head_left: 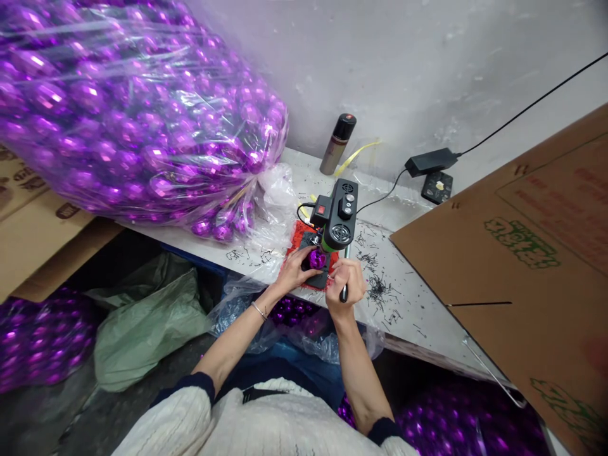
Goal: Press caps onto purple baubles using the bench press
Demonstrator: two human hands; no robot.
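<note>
A shiny purple faceted ball (317, 258) sits on the dark base, under the head of a small black bench machine that looks like a mini drill press (342, 212). The fingers and thumb of my left hand (293, 271) curl round the ball's left and near sides, steadying it. My right hand (346, 280) is closed round the machine's lever (344, 293), a thin metal rod with a black end. A red mat (298, 235) shows under the base. The tool tip is hidden behind the machine's head.
A huge clear bag of purple balls (142, 120) leans over the table at left. A spray can (338, 144) and a power adapter (431, 162) are at the back. Black shavings (377, 286) lie right of the machine. A cardboard box (517, 253) walls the right; an open plastic bag holds balls below the edge.
</note>
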